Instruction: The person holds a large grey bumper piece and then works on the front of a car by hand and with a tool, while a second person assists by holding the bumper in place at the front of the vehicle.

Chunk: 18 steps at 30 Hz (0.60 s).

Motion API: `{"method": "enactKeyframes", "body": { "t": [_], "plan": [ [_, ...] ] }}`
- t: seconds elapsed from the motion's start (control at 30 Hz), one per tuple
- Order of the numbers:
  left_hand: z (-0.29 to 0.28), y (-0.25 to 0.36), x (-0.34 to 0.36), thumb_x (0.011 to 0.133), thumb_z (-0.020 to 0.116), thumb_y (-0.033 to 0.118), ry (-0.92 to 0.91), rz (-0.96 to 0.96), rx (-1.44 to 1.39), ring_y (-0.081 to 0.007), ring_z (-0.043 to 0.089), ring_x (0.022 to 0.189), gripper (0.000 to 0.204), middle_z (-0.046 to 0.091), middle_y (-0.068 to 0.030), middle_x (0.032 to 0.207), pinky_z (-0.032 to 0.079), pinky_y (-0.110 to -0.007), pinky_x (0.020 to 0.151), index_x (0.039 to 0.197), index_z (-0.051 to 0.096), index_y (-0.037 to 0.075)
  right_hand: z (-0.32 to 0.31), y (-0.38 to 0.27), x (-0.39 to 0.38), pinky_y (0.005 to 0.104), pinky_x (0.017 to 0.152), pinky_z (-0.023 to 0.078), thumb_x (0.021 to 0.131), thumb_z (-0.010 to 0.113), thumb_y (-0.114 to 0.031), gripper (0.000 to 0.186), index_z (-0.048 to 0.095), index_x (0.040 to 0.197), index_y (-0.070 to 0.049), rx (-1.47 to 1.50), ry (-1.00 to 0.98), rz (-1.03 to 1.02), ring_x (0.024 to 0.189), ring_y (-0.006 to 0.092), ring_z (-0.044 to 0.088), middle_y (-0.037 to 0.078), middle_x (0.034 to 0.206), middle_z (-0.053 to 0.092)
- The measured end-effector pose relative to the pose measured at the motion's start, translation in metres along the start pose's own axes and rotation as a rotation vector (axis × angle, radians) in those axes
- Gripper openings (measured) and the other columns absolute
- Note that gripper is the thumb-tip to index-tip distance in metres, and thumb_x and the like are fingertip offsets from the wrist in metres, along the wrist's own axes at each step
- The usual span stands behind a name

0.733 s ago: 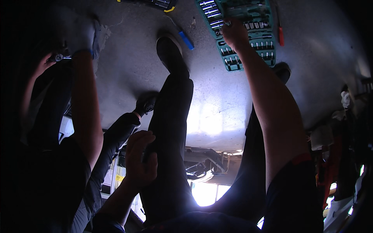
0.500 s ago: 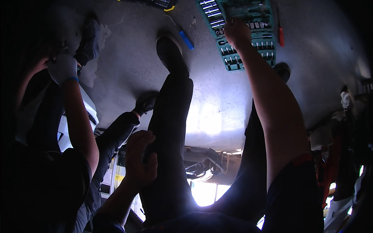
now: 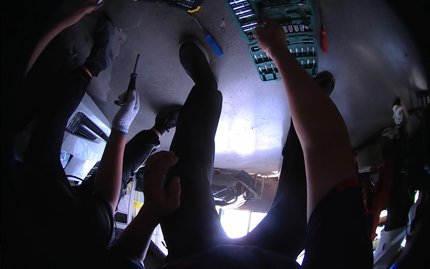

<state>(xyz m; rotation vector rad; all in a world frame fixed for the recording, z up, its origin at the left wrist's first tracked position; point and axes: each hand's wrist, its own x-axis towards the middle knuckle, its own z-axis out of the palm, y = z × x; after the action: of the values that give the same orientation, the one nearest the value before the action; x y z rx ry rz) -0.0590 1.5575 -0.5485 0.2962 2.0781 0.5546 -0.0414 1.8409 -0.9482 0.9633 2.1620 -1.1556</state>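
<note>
My right hand (image 3: 271, 39) reaches out over an open green socket set case (image 3: 264, 75). Its fingers are bent and closed at the rows of sockets; what is between them I cannot make out. Shiny long sockets (image 3: 242, 12) line the case's upper left, and small bits (image 3: 307, 51) fill its lower part. Beside my left thigh, my left hand (image 3: 161, 188) is held with the fingers slightly curled and the thumb apart, nothing visible in it.
To my left, a co-worker's white-gloved hand (image 3: 126, 112) holds a dark-handled screwdriver (image 3: 132, 80). A blue-handled screwdriver (image 3: 214, 46) and a red-handled tool (image 3: 324, 42) lie on the grey floor (image 3: 251, 103). A black-and-yellow tool case (image 3: 190, 6) sits at the far edge.
The co-worker's gloved hand has moved right, and a screwdriver now shows in it; their other hand has moved up and away. My right hand has shifted slightly at the case; my left has barely moved.
</note>
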Motion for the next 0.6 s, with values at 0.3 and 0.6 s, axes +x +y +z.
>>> {"method": "enactKeyframes", "body": {
  "t": [0.3,0.6],
  "plan": [
    [0.004,0.001,0.001,0.092,0.057,0.022,0.008,0.009,0.007,-0.0333,0.058,0.116,0.037,0.060,-0.0198,0.121,0.048,-0.044,0.097,0.122,0.057,0.000,0.009,0.009,0.024,0.0383,0.078,0.056,0.092,0.056,-0.039,0.034,0.068,0.090,-0.008,-0.185,0.013,-0.181,0.081,0.0249,0.070,0.011,0.089,0.072],
    [0.040,0.040,0.001,0.092,0.061,0.020,0.098,0.082,0.126,-0.0290,0.061,0.102,0.026,0.062,-0.0163,0.107,0.051,-0.040,0.087,0.110,0.060,0.002,-0.107,-0.030,-0.097,0.0206,0.042,0.032,0.091,0.072,-0.023,0.020,0.068,0.102,-0.007,0.963,-0.593,0.236,0.046,0.0031,0.037,-0.003,0.063,0.049]
  ]
}}
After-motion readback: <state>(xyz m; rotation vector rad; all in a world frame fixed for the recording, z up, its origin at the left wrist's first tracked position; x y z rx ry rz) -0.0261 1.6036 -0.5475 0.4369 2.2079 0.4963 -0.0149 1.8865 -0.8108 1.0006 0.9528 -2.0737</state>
